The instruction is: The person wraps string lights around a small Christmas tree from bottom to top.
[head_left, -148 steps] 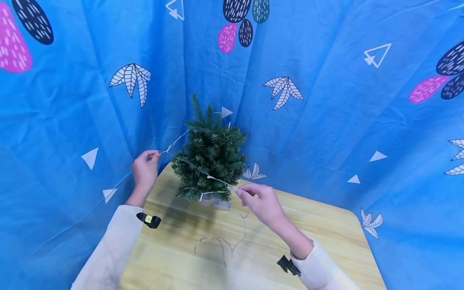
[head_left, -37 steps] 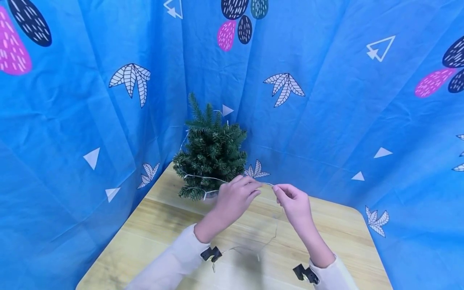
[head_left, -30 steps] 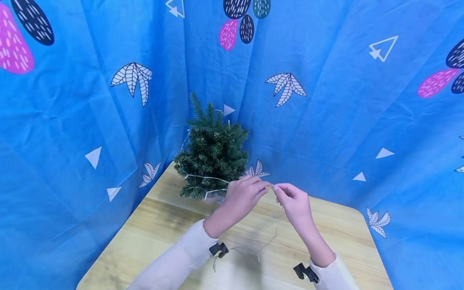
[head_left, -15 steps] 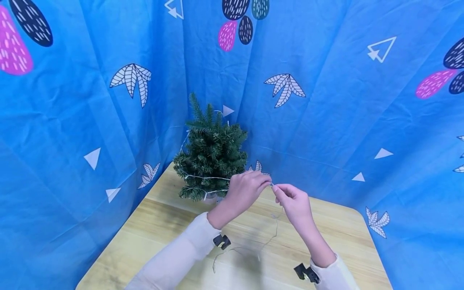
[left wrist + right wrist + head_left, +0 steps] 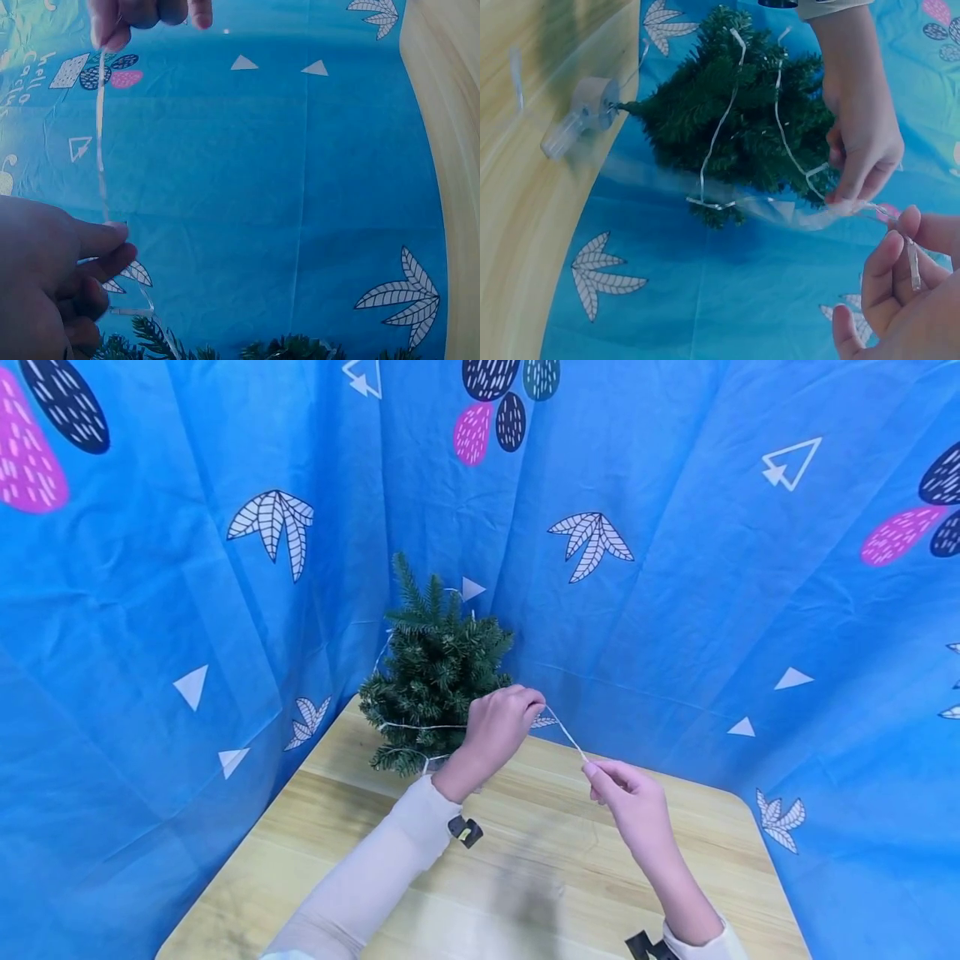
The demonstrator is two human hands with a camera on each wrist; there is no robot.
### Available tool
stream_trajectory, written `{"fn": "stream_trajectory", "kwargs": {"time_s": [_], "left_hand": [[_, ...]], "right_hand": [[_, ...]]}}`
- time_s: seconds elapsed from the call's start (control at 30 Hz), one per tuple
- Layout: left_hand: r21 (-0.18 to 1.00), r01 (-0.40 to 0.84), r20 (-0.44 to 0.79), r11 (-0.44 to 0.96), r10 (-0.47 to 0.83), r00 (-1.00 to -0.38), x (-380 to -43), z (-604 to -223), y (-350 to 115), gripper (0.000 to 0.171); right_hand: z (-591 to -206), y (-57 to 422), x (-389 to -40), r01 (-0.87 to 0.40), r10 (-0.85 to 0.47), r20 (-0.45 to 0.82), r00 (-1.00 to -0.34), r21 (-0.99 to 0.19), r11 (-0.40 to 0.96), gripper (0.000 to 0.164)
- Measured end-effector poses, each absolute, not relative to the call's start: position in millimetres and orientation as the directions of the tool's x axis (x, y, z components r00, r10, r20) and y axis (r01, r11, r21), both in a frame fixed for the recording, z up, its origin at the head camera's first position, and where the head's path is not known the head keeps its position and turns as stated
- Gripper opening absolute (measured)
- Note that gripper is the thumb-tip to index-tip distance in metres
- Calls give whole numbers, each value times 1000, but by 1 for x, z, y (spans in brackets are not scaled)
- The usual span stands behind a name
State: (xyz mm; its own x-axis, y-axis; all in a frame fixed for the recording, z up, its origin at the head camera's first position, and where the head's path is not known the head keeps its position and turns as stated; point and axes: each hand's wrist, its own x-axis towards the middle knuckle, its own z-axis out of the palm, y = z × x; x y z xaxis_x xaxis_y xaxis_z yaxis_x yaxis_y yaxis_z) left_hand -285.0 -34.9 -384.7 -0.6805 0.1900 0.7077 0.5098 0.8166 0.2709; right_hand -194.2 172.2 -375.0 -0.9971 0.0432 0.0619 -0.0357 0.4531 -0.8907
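A small artificial Christmas tree (image 5: 438, 672) stands on the table, with a string of fairy lights (image 5: 566, 732) looped around it. My left hand (image 5: 501, 727) is at the tree's right side and pinches the string between thumb and fingertips. To its right, nearer me, my right hand (image 5: 637, 802) pinches the same string, and the stretch between them is taut and slanted. In the right wrist view a small clear bulb (image 5: 915, 271) hangs by the right fingers. White strands cross the green branches (image 5: 735, 135). My left forearm partly hides the tree's base in the head view.
A wooden table (image 5: 360, 877) carries the tree near its far corner. Blue printed cloth (image 5: 660, 610) hangs close behind and at the left. The right wrist view shows the tree's round base (image 5: 596, 101) and a clear plastic piece (image 5: 564, 135) beside it.
My left hand has gone from the tree's left side to its right side, lately rising slightly. My right hand has moved right and nearer me. The string between them has lengthened; its loose tail has shifted.
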Motion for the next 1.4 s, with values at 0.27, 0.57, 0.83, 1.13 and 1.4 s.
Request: {"fn": "stream_trajectory", "kwargs": {"time_s": [0.27, 0.57, 0.83, 1.13, 1.4], "left_hand": [[234, 525, 631, 818, 284, -722, -276, -380, -31, 25], [100, 694, 622, 713, 499, -603, -270, -356, -24, 21], [46, 730, 618, 682, 554, -557, -280, -341, -30, 14], [204, 672, 576, 712, 467, -670, -298, -313, -42, 15], [334, 581, 512, 742, 375, -773, -323, -289, -51, 18]], "right_hand": [[-372, 175, -208, -81, 64, 123, -990, -889, 450, 34], [-364, 159, -229, -139, 39, 172, -984, -893, 428, 32], [-355, 152, -236, -178, -3, 194, -981, -897, 404, 39], [-353, 146, -237, -133, 21, 149, -989, -930, 344, 32], [-353, 143, -231, -142, 33, 166, -986, -918, 370, 37]]}}
